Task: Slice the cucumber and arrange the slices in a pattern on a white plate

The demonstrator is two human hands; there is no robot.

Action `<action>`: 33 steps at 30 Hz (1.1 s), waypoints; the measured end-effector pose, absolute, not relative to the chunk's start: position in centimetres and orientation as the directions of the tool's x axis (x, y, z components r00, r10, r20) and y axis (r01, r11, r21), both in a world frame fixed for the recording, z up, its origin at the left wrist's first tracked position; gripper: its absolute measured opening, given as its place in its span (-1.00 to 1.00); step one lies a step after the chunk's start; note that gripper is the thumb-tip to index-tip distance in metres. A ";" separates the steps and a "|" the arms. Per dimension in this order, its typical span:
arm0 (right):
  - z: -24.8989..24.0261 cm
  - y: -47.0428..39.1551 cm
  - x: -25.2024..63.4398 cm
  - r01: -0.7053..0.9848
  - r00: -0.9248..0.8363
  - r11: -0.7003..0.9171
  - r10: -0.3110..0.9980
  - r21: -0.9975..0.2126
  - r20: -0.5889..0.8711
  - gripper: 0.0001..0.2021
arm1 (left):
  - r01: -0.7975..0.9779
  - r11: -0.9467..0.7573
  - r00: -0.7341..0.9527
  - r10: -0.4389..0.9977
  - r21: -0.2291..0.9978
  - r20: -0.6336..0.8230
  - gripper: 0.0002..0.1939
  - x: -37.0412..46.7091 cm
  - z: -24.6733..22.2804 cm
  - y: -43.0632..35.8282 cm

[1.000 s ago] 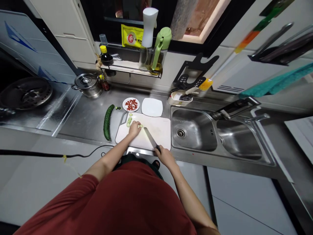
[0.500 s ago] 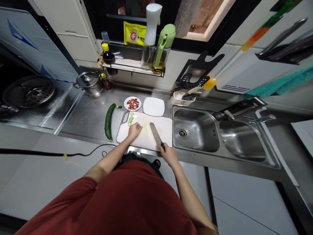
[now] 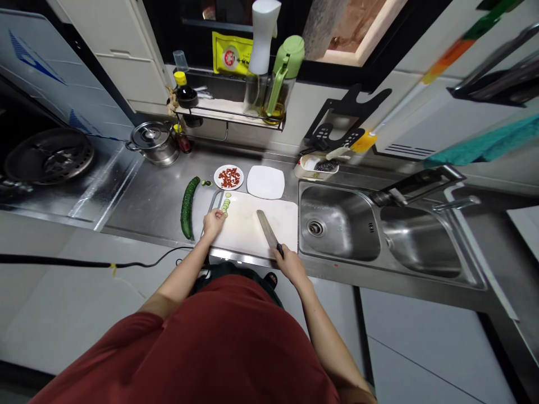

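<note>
My left hand (image 3: 214, 223) is at the left side of the white cutting board (image 3: 244, 238), its fingers pinched on a cucumber slice at the near end of a short row. The overlapping pale green cucumber slices (image 3: 226, 203) lie along the board's left edge. My right hand (image 3: 289, 262) is closed round the black handle of a kitchen knife (image 3: 267, 229), whose blade lies over the board and points away from me. Left of the board rests a long dark green cucumber (image 3: 188, 207), uncut along its visible length.
Behind the board stand a plate of chopped red pieces (image 3: 217, 178) and a white square plate (image 3: 265, 182). Two small cucumber ends (image 3: 206, 183) lie nearby. A double sink (image 3: 337, 247) is to the right; a lidded pot (image 3: 154, 146) and a wok (image 3: 48, 157) are to the left.
My left hand has moved left across the board, from its middle to the row of cucumber slices, carrying a slice. My right hand and the knife have stayed nearly in place.
</note>
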State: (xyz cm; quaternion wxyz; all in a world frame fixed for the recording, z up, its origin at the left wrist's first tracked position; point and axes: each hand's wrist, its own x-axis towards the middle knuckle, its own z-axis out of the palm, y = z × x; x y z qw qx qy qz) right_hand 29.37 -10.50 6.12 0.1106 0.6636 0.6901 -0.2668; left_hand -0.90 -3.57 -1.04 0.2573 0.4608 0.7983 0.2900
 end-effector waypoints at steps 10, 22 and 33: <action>5.8 -10.3 29.4 0.970 -0.099 -0.028 0.863 -0.242 -0.496 -0.55 | 0.659 0.403 -0.434 0.893 0.635 -0.116 -0.86 -1.3 -1.1 -4.1; 5.5 -10.4 29.5 0.969 -0.101 -0.027 0.866 -0.247 -0.490 -0.56 | 0.739 0.370 -0.399 0.914 0.563 -0.077 -0.83 -1.3 -1.0 -4.2; 5.7 -10.1 29.6 0.969 -0.101 -0.022 0.874 -0.247 -0.476 -0.56 | 0.707 0.375 -0.453 0.891 0.599 -0.023 -0.75 -2.4 -0.8 -2.3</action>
